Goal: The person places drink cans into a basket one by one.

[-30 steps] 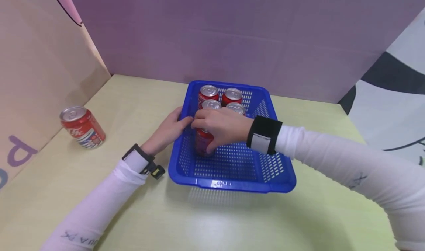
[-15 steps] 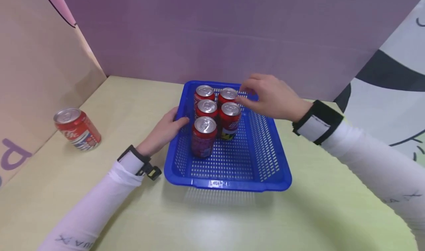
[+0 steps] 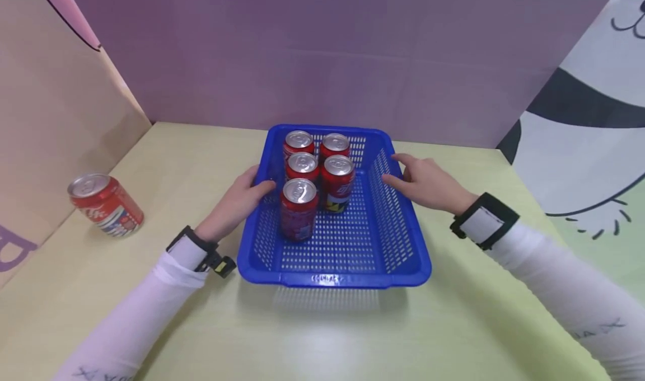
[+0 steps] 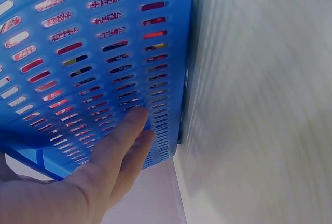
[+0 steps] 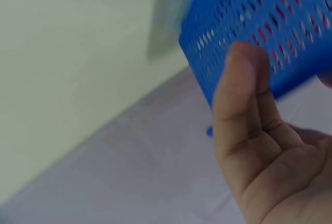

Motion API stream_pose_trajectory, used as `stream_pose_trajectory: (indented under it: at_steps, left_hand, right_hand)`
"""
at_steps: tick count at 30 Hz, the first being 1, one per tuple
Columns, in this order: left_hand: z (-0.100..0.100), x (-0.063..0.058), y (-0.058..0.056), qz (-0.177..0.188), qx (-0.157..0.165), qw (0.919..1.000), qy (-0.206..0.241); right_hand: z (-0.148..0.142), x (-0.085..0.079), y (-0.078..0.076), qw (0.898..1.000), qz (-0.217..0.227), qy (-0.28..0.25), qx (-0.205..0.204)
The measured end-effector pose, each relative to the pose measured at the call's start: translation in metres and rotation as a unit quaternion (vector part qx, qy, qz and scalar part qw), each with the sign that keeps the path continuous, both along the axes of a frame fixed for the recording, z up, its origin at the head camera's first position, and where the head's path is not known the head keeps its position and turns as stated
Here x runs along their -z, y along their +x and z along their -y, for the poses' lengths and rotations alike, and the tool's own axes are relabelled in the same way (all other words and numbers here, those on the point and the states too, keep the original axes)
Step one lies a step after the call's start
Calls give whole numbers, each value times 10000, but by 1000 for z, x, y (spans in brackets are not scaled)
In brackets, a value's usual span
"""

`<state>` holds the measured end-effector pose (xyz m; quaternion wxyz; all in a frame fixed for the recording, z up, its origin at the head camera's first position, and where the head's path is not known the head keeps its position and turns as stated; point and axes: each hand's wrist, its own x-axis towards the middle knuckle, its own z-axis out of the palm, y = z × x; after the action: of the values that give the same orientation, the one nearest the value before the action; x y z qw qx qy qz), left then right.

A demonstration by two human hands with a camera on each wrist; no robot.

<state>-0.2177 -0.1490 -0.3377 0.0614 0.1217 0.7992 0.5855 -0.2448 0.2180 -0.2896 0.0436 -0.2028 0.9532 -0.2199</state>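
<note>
A blue plastic basket (image 3: 327,280) with slotted walls sits in front of me on the table. Several red soda cans (image 3: 299,210) stand upright inside, toward its left and back. My left hand (image 3: 229,207) grips the left rim, thumb over the edge; in the left wrist view its fingers (image 4: 122,141) lie along the outer wall. On the opposite side, my right hand (image 3: 428,185) straddles the right rim, thumb inside and fingers outside. The right wrist view shows those fingers (image 5: 238,94) fairly straight by the outer wall; whether they press it I cannot tell.
Another red soda can (image 3: 107,205) stands on the pale table (image 3: 322,336) at the left, near the beige side panel (image 3: 50,118). A purple panel (image 3: 312,51) rises close behind the basket. A panel with a cartoon drawing (image 3: 594,146) is at the right.
My right hand has let go of the front soda can, lifted out of the basket and moved right to the right rim. The left hand stays on the left rim.
</note>
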Motion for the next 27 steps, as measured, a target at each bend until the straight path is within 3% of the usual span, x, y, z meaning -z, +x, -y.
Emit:
stream_pose_trajectory:
  at_steps: [7, 17, 20, 23, 27]
  left_hand:
    - [2, 1, 1, 11, -50, 10000, 34]
    - [-1, 3, 0, 70, 67, 9999, 129]
    - [1, -1, 0, 56, -30, 9992, -391]
    - [5, -11, 3, -106, -259, 9924, -1195]
    - [18, -35, 7, -603, -422, 9795, -1873]
  right_hand:
    - [4, 15, 0, 9981, -362, -458, -197]
    - [-4, 27, 1, 9937, -86, -1116, -94]
    - [-4, 27, -1, 9933, -93, -1137, -201]
    - [-4, 27, -1, 9933, -89, -1119, -259]
    - [-5, 27, -2, 9929, -95, -1154, -286]
